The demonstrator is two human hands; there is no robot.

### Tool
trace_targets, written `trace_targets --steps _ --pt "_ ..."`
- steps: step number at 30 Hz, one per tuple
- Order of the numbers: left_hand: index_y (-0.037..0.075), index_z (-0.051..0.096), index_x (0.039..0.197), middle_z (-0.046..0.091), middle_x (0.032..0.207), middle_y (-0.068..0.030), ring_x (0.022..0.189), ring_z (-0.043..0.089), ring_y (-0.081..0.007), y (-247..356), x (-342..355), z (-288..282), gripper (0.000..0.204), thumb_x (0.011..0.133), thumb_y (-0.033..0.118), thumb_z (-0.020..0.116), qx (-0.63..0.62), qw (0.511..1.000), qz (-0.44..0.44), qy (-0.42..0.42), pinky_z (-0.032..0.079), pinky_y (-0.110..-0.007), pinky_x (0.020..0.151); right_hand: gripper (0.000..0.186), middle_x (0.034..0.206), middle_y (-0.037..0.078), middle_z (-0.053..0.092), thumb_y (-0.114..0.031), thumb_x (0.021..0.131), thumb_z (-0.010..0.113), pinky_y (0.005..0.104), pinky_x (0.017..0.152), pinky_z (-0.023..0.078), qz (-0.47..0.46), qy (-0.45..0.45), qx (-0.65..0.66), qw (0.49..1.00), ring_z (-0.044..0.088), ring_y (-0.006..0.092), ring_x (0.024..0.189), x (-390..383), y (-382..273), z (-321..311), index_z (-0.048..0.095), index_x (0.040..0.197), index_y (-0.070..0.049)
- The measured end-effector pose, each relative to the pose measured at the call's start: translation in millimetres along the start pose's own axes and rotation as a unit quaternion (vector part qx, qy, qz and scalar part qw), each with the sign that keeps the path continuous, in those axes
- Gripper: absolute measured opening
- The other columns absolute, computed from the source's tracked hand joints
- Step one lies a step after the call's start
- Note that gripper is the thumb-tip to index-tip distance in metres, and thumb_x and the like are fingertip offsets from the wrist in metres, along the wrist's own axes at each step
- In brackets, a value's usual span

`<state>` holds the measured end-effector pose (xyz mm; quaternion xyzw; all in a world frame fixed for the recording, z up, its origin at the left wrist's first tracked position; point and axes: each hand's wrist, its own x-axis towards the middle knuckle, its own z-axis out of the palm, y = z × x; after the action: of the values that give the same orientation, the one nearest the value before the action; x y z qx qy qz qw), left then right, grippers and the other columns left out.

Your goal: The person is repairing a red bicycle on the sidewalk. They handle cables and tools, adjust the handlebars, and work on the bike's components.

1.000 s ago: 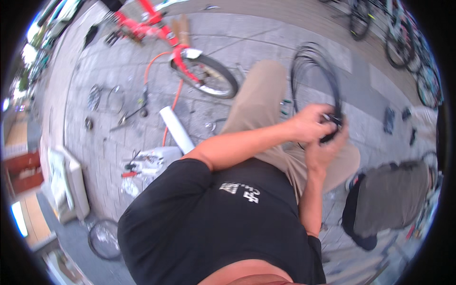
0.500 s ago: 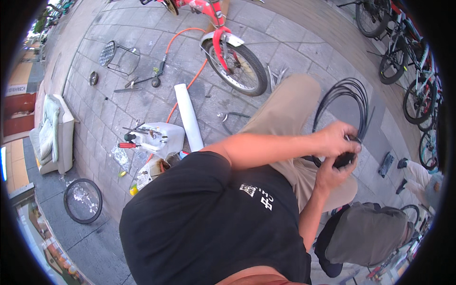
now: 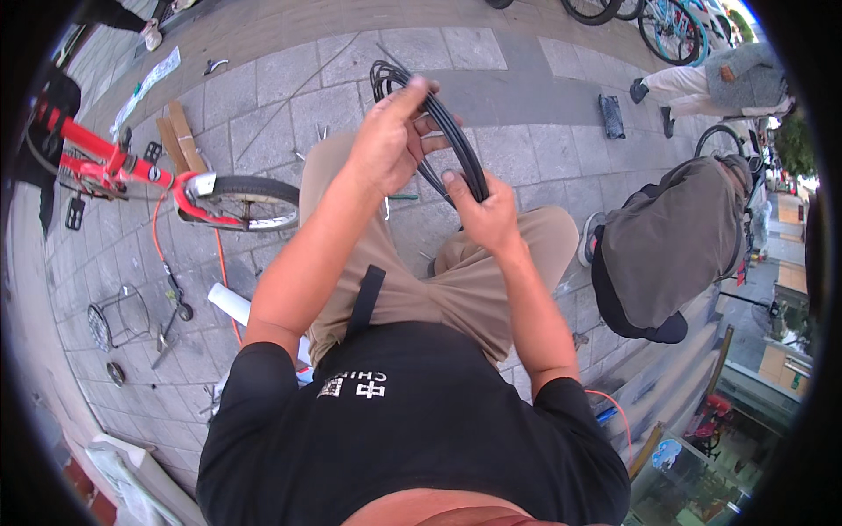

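Coil [image 3: 468, 159] of black cable is located in front of the torso, beyond the lap, supported between the two hands above the paving [image 3: 535, 158]. Right hand [image 3: 488, 212]: thumb and fingers grasp the strands at the near right end of the loop. Left hand [image 3: 399, 138]: positioned at the far left portion of the loop, fingers spread and partly curled against the strands; owing to blur, whether they are clenched on the cable cannot be told.

Left side: red bicycle [image 3: 132, 167], front wheel [image 3: 282, 195] directed toward the left knee. Wooden boards [image 3: 182, 138] lie beyond the wheel. Orange hose [image 3: 223, 263] runs on the near side, next to a white roll [image 3: 230, 303].

Right side: person in a grey-brown top [image 3: 671, 237], bent over. Dark packet [image 3: 611, 117] lies on the paving farther away.
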<state>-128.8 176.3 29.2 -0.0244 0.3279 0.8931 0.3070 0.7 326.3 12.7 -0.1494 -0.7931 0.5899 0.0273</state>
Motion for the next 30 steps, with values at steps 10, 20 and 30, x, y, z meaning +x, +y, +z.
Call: trace_targets --steps 10,20,30 --pt "0.015 0.055 0.092 0.055 0.077 -0.0012 0.069 0.052 -0.0188 -39 133 -78 0.034 0.105 0.046 0.055 0.017 0.923 -0.102 0.371 0.046 -0.039 0.069 0.026 0.072 0.016 0.070 -0.030 0.093 0.076 0.0434 0.062 0.052 -0.009 -0.066 -0.200 0.978 0.071 0.0352 0.070 121 101 18 0.073 0.092 -0.004" --pt "0.018 0.046 0.082 0.046 0.072 0.0010 0.067 0.045 -0.0168 -46 114 -89 0.040 0.108 0.047 0.045 0.079 0.864 -0.165 0.469 0.041 -0.036 0.065 0.028 0.087 0.017 0.076 -0.034 0.088 0.074 0.0527 0.073 0.057 0.067 -0.154 -0.232 0.958 0.074 0.0385 0.081 118 75 -2 0.070 0.098 -0.008" --pt "0.018 0.064 0.104 0.069 0.097 -0.0009 0.085 0.064 -0.0195 6 12 154 0.042 0.106 0.058 0.053 0.087 0.851 -0.489 0.172 0.050 -0.039 0.073 0.030 0.082 0.018 0.074 -0.036 0.087 0.074 0.0543 0.071 0.055 0.217 -0.027 -0.217 0.952 0.072 0.0422 0.079 -71 -146 -171 0.070 0.095 -0.007"
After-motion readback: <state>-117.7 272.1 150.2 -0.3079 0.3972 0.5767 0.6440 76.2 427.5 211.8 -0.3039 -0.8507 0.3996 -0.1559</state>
